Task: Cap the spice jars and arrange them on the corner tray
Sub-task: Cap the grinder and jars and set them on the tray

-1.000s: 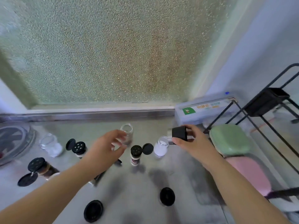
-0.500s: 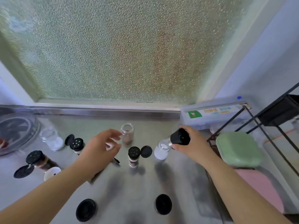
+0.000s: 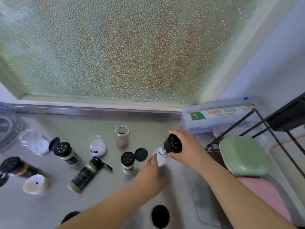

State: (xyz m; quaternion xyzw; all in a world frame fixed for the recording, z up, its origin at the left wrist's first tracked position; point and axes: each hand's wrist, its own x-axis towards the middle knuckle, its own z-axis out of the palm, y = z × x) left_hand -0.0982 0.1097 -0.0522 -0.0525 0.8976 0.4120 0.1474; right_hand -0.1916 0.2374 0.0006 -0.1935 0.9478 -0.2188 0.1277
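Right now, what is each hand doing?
Left hand: touches the small clear jar of white powder; grip cannot be told.
Right hand: grips the round black cap.

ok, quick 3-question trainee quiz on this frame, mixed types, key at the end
1. True or false: the right hand holds a black cap at the mouth of a white jar.
2. The jar lying on its side is: A) left of the left hand B) on the green case C) against the window
3. Fill in: the brown jar nearest the window has no ____.

Key: 1 true; 2 A; 3 cap
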